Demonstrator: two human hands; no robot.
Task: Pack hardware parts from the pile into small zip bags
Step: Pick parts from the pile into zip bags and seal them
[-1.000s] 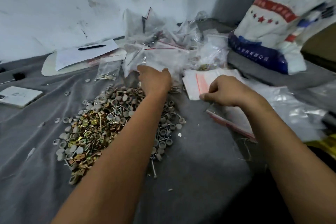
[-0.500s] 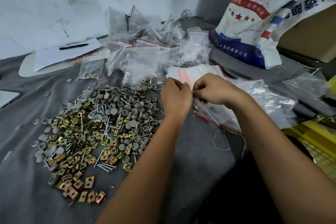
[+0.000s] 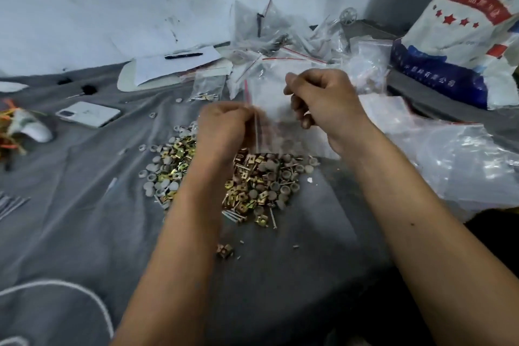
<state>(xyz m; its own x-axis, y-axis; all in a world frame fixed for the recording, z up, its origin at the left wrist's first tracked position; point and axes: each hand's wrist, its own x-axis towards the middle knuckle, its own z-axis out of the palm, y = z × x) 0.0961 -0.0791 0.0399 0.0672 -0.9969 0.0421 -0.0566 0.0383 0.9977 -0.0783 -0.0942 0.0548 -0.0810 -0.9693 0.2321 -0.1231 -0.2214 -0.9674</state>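
Head cam, down-fwd, close (one view)

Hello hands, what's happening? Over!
Left hand, right hand both pinch one empty zip bag. Held above parts pile. Nothing in the way.

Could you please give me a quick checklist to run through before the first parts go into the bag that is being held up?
1. Bag held by both hands: ok. The left hand and the right hand each pinch the zip bag.
2. Bag mouth open: cannot tell; the red zip edge is motion-blurred.
3. Bag empty: ok, it looks clear.
4. Pile within reach: ok. The hardware pile lies directly below the bag.
5. Free hand for picking: not ok; both have a grip on the bag.
6. Stray clip near the pile: not ok; it lies apart.
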